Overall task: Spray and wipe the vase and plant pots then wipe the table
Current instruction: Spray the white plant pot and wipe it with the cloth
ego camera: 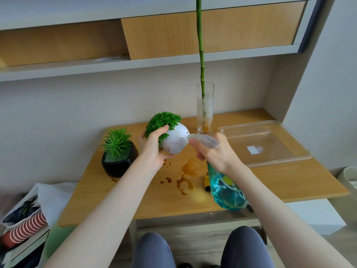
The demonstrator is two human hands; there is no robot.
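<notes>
From the head camera: two potted plants, one glass vase, one spray bottle, one clear tray. The left hand (154, 146) grips the white pot (176, 141), fingers curled round it, holding it tilted and lifted above the wooden table (289, 180) toward its back-left corner; brown spots fleck the pot. The right hand (216, 151) is wrapped round the spray bottle (226, 188), nozzle touching the white pot's side. The black pot (119, 163) sits at the table's left edge. The glass vase (205, 107) with its bamboo stem (200, 45) stands at the back edge. The clear plastic tray (297, 132) fills the back-right corner. Brown spills (185, 182) stain the table's middle.
</notes>
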